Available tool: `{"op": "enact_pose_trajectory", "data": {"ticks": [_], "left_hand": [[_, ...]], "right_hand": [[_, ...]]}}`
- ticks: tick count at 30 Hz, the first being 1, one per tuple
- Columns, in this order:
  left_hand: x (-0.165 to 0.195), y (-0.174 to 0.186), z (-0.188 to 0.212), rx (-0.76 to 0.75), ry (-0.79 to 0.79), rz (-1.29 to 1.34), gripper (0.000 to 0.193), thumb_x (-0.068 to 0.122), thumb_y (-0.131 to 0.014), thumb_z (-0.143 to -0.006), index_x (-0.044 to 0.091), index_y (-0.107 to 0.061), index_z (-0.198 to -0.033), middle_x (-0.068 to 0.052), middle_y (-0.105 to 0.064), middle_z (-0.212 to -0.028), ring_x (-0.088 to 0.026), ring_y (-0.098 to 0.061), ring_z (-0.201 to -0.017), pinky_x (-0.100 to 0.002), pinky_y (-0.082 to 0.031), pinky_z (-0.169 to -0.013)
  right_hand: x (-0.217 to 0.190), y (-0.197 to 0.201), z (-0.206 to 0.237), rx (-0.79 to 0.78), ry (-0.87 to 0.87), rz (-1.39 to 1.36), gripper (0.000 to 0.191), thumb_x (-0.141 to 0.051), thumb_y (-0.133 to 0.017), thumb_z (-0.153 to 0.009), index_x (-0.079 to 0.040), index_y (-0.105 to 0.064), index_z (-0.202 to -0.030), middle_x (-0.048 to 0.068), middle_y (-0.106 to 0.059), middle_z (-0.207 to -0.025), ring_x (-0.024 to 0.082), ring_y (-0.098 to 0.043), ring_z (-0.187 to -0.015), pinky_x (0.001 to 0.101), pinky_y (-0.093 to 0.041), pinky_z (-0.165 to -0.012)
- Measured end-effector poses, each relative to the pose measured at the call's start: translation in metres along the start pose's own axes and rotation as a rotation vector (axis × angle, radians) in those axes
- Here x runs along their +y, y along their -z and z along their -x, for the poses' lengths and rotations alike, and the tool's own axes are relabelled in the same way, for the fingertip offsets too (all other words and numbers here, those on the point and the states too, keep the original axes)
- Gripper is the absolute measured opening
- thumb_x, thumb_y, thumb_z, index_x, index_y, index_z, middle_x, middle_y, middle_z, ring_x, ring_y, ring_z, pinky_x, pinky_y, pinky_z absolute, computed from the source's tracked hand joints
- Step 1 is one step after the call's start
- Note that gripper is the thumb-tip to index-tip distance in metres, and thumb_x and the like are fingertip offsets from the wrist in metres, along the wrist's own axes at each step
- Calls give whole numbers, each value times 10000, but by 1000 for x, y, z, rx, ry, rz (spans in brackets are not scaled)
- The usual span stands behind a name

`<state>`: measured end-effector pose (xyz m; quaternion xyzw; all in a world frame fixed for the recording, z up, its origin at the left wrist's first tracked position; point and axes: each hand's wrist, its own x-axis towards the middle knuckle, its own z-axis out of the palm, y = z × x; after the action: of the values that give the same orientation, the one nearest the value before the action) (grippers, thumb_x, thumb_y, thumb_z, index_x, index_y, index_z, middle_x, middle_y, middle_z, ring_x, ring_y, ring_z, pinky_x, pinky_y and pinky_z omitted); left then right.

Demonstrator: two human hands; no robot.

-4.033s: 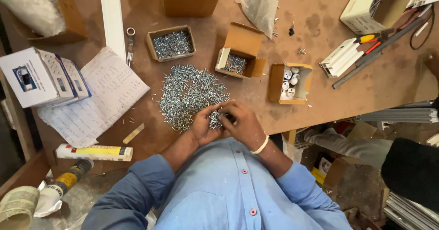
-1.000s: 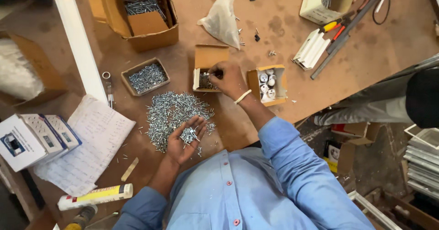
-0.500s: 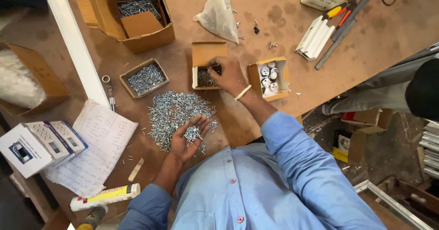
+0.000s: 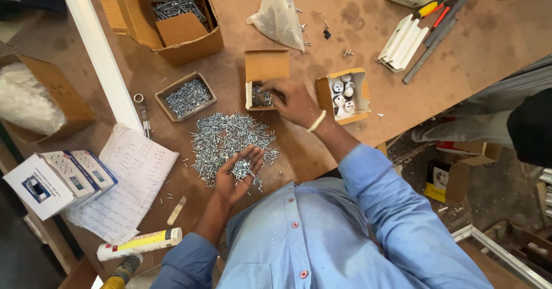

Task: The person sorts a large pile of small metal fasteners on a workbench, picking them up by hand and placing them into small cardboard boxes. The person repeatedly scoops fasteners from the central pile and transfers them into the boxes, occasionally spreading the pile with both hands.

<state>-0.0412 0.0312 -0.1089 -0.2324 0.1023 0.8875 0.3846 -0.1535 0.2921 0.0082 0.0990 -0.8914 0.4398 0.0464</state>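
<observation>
Left hand (image 4: 237, 171) is lying palm-up, fingers spread, cupping screws at the near edge of the screw pile (image 4: 227, 139), while right hand (image 4: 293, 100), fingers curled, is reaching into the small open box (image 4: 263, 79) just beyond, bare tabletop (image 4: 299, 151) between them.

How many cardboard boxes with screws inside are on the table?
3: a big brown cardboard box at the top, a shallow tray box beside the screw pile, and a small open box under the right hand.
</observation>
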Motion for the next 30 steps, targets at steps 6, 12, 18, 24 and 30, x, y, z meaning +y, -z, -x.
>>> {"op": "enact_pose_trajectory", "data": {"ticks": [6, 12, 18, 24, 30], "left_hand": [[-3, -5, -9, -71, 6, 2, 519, 263, -438, -1045, -44, -478, -1461, -178, -493, -1546, -314, -428, -1470, -454, -346, -1231], [-24, -7, -16, -110, 27, -58, 531, 292, -437, -1108, -7, -458, -1546, -140, -544, -1451, -274, -529, -1315, -405, -432, -1158], [-36, -18, -17, -50, 95, -13, 541, 412, -415, -1060, 88, -489, -1487, -106, -572, -1416, -272, -567, -1284, -392, -468, -1102], [-36, 0, -13, -130, 62, 2, 504, 379, -454, -1085, 33, -546, -1440, -132, -612, -1370, -266, -584, -1272, -419, -450, -1142], [-36, 12, -11, -105, 35, 1, 421, 289, -490, -1058, 24, -583, -1372, -146, -645, -1317, -271, -612, -1234, -441, -464, -1114]], "right_hand": [[-24, 3, 62, -52, -54, -3, 189, -147, -736, -952, -78, -758, -1126, 118, -768, -1040, 244, -733, -875, 342, -576, -777], [-48, -29, 106, -248, -181, -166, 377, -202, -805, -859, -62, -694, -1192, 117, -732, -1017, 211, -736, -834, 330, -600, -720], [-67, -59, 112, -210, -67, -58, 558, -162, -865, -741, -15, -623, -1222, 176, -611, -1133, 327, -643, -986, 397, -557, -819], [-57, -68, 116, -233, -95, -136, 236, -70, -795, -833, -46, -696, -1046, 102, -675, -1105, 238, -698, -950, 337, -593, -829], [-40, -67, 116, -332, -364, -479, 148, -38, -766, -846, -11, -726, -986, 104, -733, -1130, 172, -724, -887, 300, -615, -756]]}}
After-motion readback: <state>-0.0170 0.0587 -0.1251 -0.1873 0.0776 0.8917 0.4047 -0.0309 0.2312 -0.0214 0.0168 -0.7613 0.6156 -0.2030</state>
